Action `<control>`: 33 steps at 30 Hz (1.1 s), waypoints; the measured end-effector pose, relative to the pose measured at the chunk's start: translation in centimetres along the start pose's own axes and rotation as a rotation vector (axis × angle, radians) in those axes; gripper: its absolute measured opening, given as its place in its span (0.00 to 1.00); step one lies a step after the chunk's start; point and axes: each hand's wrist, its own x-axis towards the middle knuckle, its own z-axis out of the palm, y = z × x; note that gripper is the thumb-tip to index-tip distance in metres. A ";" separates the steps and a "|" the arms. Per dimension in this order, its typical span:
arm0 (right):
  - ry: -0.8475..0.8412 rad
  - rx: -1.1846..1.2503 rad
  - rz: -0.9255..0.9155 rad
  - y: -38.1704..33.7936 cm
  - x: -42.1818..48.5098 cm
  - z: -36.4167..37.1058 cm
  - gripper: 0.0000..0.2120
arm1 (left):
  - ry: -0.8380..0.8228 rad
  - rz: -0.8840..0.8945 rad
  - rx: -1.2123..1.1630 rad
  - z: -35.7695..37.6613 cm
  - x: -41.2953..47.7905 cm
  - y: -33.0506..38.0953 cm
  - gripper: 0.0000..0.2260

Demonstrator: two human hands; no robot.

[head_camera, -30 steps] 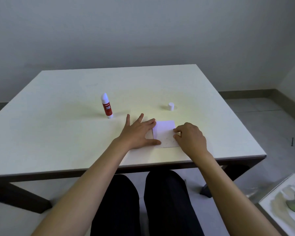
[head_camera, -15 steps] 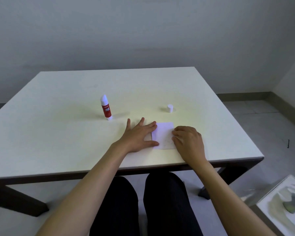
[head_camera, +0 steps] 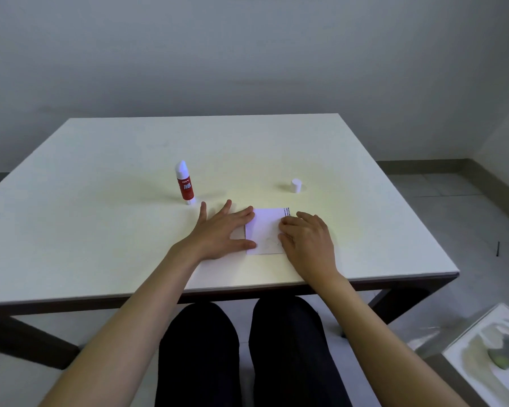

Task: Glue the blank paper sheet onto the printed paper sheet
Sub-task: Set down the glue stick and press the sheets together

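Note:
A small white blank sheet (head_camera: 263, 230) lies flat near the table's front edge. A strip of the printed sheet (head_camera: 286, 212) with dark text lines shows at its top right corner; the rest is covered. My left hand (head_camera: 219, 232) lies flat with fingers spread, its thumb and forefinger on the sheet's left edge. My right hand (head_camera: 307, 239) presses with curled fingers on the sheet's right side. A red and white glue stick (head_camera: 184, 183) stands upright and uncapped to the left behind the hands. Its white cap (head_camera: 296, 185) stands apart at the back right.
The white table (head_camera: 130, 230) ends just in front of my hands, with my dark-trousered legs under it. A pale framed object (head_camera: 488, 353) lies on the floor at the lower right. A grey wall stands behind the table.
My right hand has slid slightly left across the sheet, with its fingers flatter on the paper. The left hand has stayed in place.

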 end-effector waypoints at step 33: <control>0.060 0.178 0.104 1.2 0.2 -0.3 0.08 | -0.008 0.038 -0.064 0.5 0.9 0.8 0.35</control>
